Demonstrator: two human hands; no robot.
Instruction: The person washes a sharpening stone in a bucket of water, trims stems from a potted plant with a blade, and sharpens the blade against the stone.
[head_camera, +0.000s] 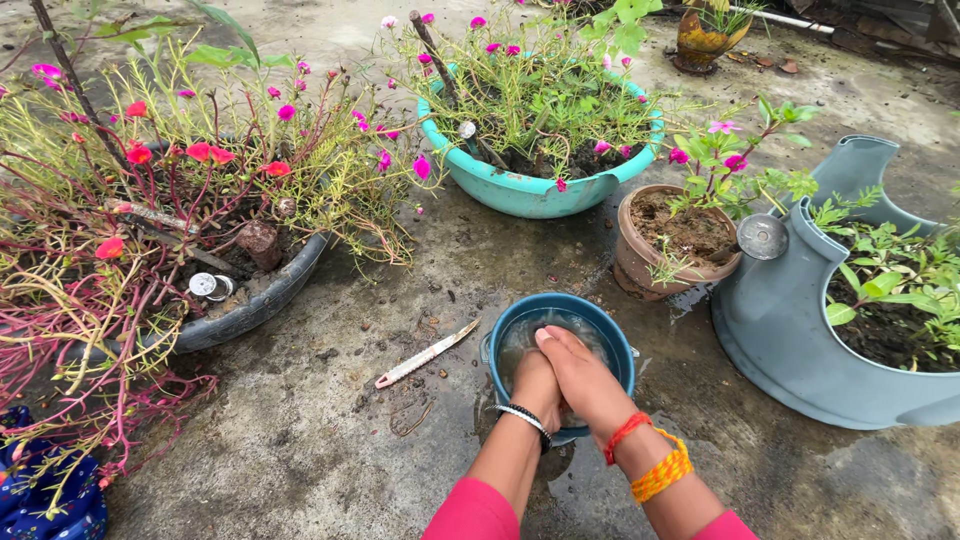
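A small blue bucket (608, 322) with water stands on the wet concrete ground, low in the centre. Both my hands are inside its mouth. My left hand (536, 388), with a black-and-white bangle at the wrist, lies under my right hand (578, 368), which wears red and orange threads at the wrist. The two hands press against each other over the water, fingers together, and I see nothing held in them. A white folding knife (425, 354) lies on the ground just left of the bucket.
Flowering plants ring the spot: a dark tub (262, 300) at left, a teal basin (520, 190) behind, a terracotta pot (640, 262) and a grey cut-open jug planter (790, 340) at right. Blue patterned cloth (45, 500) lies bottom left.
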